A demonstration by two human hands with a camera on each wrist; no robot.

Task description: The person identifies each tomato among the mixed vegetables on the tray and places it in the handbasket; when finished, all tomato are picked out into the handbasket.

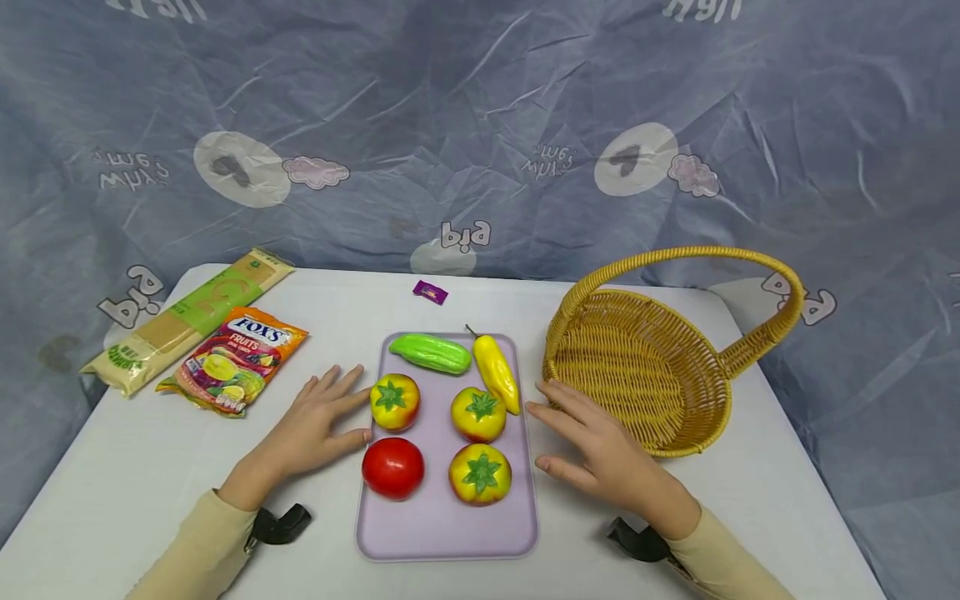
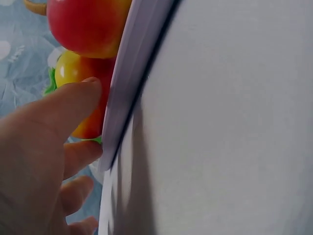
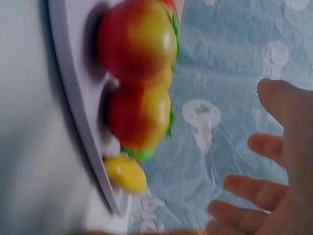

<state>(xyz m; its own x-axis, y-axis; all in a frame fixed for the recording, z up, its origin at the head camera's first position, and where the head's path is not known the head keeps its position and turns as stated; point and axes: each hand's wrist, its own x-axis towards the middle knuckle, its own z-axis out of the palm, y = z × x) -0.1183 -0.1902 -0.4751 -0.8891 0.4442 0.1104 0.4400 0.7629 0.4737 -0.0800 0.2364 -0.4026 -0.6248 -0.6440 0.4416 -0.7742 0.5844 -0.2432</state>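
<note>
The lilac tray [image 1: 442, 533] lies flat on the worktop [image 1: 360, 300], between the two hands. On it we count three toy persimmons [image 1: 395, 402] [image 1: 478, 414] [image 1: 481, 474] with green leaf tops, one round red fruit [image 1: 393, 469] showing no leaves from above, one ridged green cucumber [image 1: 431, 353] and one yellow pepper [image 1: 496, 373], six pieces in all.

The left hand [image 1: 318, 421] has its fingers spread at the left rim, by a persimmon; we cannot tell whether it touches. The right hand [image 1: 600, 454] is apart from the right rim, fingers extended and grasping nothing. We judge the step in hand to be placing the hands around the tray, with nothing yet gripped. Taking the tray would call for a level hold on both rims; taking a piece, for fingers closing around it.

Just beyond the right hand stands one wicker basket [image 1: 626, 367], its handle arched upward. Beyond the left hand we see one Fox's Fruits candy bag [image 1: 236, 362] and one long green-and-tan packet [image 1: 198, 317]. One purple wrapped sweet [image 1: 431, 292] lies behind the tray, before a printed grey-blue cloth [image 1: 450, 125].
</note>
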